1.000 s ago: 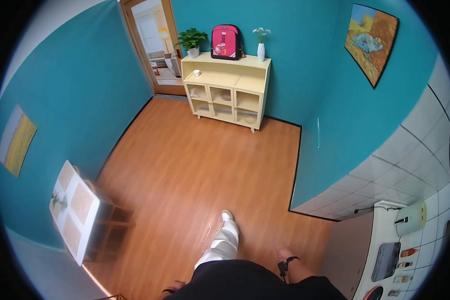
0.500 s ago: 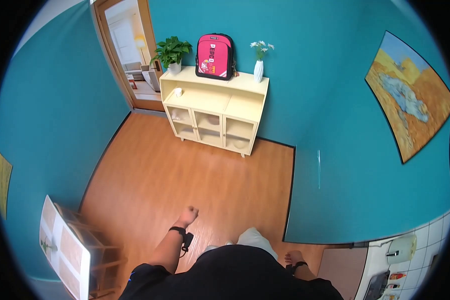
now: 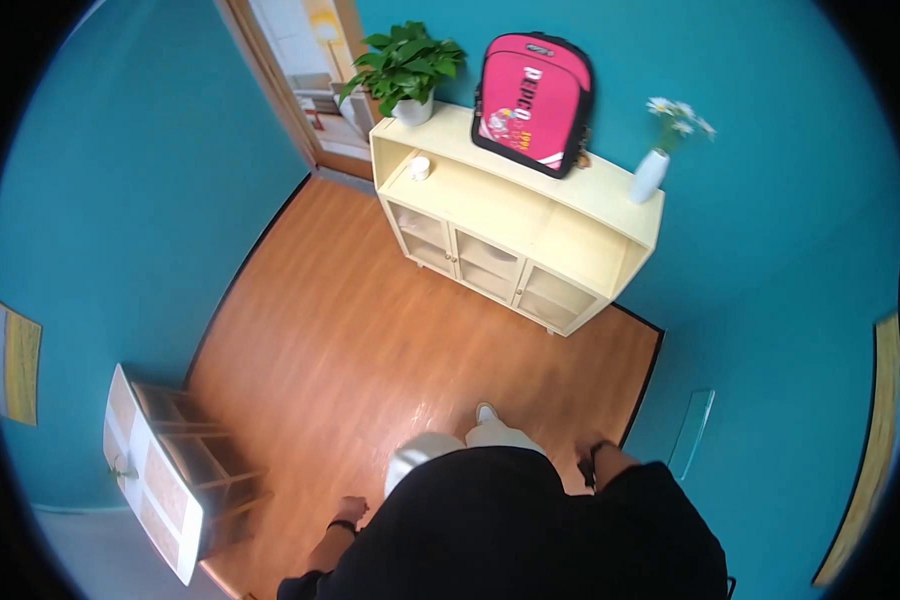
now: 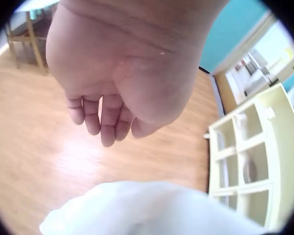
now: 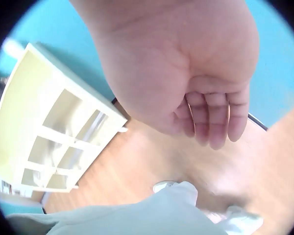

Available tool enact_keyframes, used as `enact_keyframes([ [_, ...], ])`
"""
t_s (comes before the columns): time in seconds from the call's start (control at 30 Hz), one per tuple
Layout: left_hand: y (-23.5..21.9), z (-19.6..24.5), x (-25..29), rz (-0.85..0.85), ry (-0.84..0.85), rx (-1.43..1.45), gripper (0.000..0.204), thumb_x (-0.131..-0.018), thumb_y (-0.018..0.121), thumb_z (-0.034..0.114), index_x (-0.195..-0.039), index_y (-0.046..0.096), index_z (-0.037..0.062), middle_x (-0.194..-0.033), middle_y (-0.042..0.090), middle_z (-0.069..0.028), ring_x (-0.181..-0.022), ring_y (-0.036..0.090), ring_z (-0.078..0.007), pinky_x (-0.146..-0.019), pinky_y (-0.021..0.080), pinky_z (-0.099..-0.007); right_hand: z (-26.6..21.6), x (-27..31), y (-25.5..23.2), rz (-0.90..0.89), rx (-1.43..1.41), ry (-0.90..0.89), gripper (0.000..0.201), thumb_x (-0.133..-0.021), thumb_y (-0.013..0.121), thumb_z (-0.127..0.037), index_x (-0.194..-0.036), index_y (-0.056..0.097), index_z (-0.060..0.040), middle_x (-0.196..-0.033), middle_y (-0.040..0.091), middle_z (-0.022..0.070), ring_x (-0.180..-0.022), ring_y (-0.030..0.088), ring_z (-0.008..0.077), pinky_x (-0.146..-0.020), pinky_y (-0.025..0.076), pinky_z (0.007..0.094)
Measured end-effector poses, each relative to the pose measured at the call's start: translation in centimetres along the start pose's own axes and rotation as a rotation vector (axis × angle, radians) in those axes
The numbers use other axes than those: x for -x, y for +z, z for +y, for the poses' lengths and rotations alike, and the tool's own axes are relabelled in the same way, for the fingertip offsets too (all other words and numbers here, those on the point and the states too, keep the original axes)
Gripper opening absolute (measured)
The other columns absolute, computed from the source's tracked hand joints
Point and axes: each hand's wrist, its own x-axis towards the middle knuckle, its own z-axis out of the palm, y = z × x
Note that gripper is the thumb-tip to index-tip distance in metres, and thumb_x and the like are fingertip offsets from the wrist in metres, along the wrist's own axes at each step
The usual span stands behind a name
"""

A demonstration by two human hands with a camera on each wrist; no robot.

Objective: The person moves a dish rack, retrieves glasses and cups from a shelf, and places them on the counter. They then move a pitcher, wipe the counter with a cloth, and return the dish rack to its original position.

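My left hand hangs at my side with loosely bent fingers and nothing in them; in the head view the same hand is over the floor, left of my body. On the other side my right hand also hangs empty, its fingers relaxed. Ahead stands a cream cabinet with glass doors. On its top a pink and black backpack leans near the wall, between a potted plant and a white vase of daisies. Neither hand touches any of these.
A white cup sits on the cabinet's open shelf. A table with wooden chairs is at the left wall. Behind the cabinet's left end is a wood-framed doorway. Wooden floor lies between me and the cabinet.
I have walked closer to the cabinet, which looks larger and turned in view. My left hand has swung back toward my side; the kitchen counter at right has left the view.
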Motion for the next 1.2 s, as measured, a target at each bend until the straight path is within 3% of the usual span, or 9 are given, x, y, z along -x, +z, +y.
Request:
enact_keyframes([
  [0.03, -0.2, -1.5, 0.8, 0.035, -0.092, 0.186, 0.025, -0.085, 0.057, 0.021, -0.074, 0.069, 0.0037, -0.071, 0.069, -0.0107, -0.065, 0.065, -0.021, -0.061, 0.051, -0.0383, -0.6, -2.7, -3.6, 0.241, -0.424, -0.3, 0.017, -0.089, 0.056, -0.014, -0.089, 0.069, -0.0034, -0.083, 0.069, 0.0163, -0.076, 0.067, 0.0305, -0.065, 0.054, 0.0453],
  [0.1, -0.1, -5.2, 1.2, 0.075, -0.172, 0.424, 0.026, -0.087, 0.056, 0.022, -0.074, 0.069, 0.0041, -0.069, 0.068, -0.0093, -0.061, 0.063, -0.0199, -0.056, 0.049, -0.0389, -10.3, -5.8, -17.7, 0.518, -0.367, 0.191, 0.022, -0.088, 0.049, -0.011, -0.077, 0.066, -0.0035, -0.075, 0.065, 0.0152, -0.064, 0.061, 0.0314, -0.052, 0.044, 0.0464],
  [0.13, 0.3, -6.2, 1.0, 0.082, -0.197, 0.476, 0.026, -0.087, 0.056, 0.023, -0.074, 0.068, 0.0043, -0.068, 0.067, -0.0085, -0.059, 0.062, -0.0194, -0.053, 0.049, -0.0392, -14.7, -7.1, -23.8, 0.423, -0.794, 0.156, 0.027, -0.09, 0.046, -0.014, -0.07, 0.061, -0.0051, -0.063, 0.058, 0.0119, -0.053, 0.054, 0.0253, -0.045, 0.037, 0.042],
  [0.27, 0.4, 0.5, 1.0, -0.034, -0.063, 0.081, 0.026, -0.089, 0.056, 0.023, -0.075, 0.069, 0.0047, -0.072, 0.068, -0.0086, -0.063, 0.063, -0.0199, -0.058, 0.05, -0.0388, -33.7, -9.3, -42.4, 0.513, -0.761, -0.322, 0.03, -0.09, 0.049, -0.011, -0.061, 0.056, -0.005, -0.052, 0.053, 0.0074, -0.043, 0.051, 0.0191, -0.041, 0.038, 0.0358],
  [0.57, -12.4, 21.0, -15.9, 0.047, 0.469, -0.632, 0.027, -0.091, 0.054, 0.022, -0.078, 0.071, 0.0057, -0.079, 0.071, -0.0087, -0.072, 0.066, -0.0211, -0.068, 0.051, -0.0379, -60.0, -19.8, -54.4, 0.5, -1.064, -0.369, 0.021, -0.094, 0.061, -0.022, -0.103, 0.062, -0.0033, -0.084, 0.062, 0.0063, -0.065, 0.062, 0.0153, -0.052, 0.051, 0.0282],
  [0.7, -26.4, 37.3, -13.5, 0.341, 0.406, 0.541, 0.018, -0.09, 0.056, 0.014, -0.084, 0.067, 0.001, -0.074, 0.066, -0.0074, -0.072, 0.062, -0.0181, -0.069, 0.05, -0.0342, -64.7, -24.9, -58.9, 0.598, -1.168, -0.286, 0.023, -0.094, 0.063, -0.024, -0.097, 0.062, -0.0018, -0.082, 0.063, 0.0068, -0.063, 0.063, 0.0159, -0.049, 0.051, 0.0286],
  [0.83, -32.3, 46.5, -8.8, 0.499, 0.459, 0.727, 0.018, -0.091, 0.054, 0.012, -0.083, 0.064, -0.0006, -0.072, 0.062, -0.0061, -0.072, 0.059, -0.0167, -0.069, 0.048, -0.0324, -64.7, -38.7, -62.8, 0.775, -1.089, -0.218, 0.029, -0.09, 0.069, -0.023, -0.09, 0.061, 0.0046, -0.077, 0.067, 0.0148, -0.061, 0.066, 0.026, -0.054, 0.052, 0.0373],
  [1.03, -20.8, 42.9, -3.1, 0.48, 0.225, 0.723, 0.026, -0.094, 0.05, 0.014, -0.072, 0.058, 0.0036, -0.067, 0.057, -0.0044, -0.066, 0.053, -0.0147, -0.061, 0.044, -0.0308, -66.4, -44.3, -66.4, 0.6, -1.32, -0.148, 0.043, -0.09, 0.068, -0.042, -0.098, 0.054, -0.0022, -0.067, 0.059, 0.0099, -0.051, 0.062, 0.0238, -0.04, 0.045, 0.0352],
  [1.2, -9.0, 43.7, 3.7, 0.287, -0.373, 0.859, 0.017, -0.087, 0.056, 0.012, -0.084, 0.066, -0.0019, -0.074, 0.065, -0.0102, -0.057, 0.063, -0.0197, -0.054, 0.052, -0.0313, -62.4, -52.2, -68.0, 0.538, -1.309, -0.012, 0.023, -0.098, 0.053, -0.031, -0.09, 0.057, -0.0101, -0.081, 0.063, 0.0113, -0.068, 0.067, 0.0257, -0.047, 0.052, 0.0357],
])
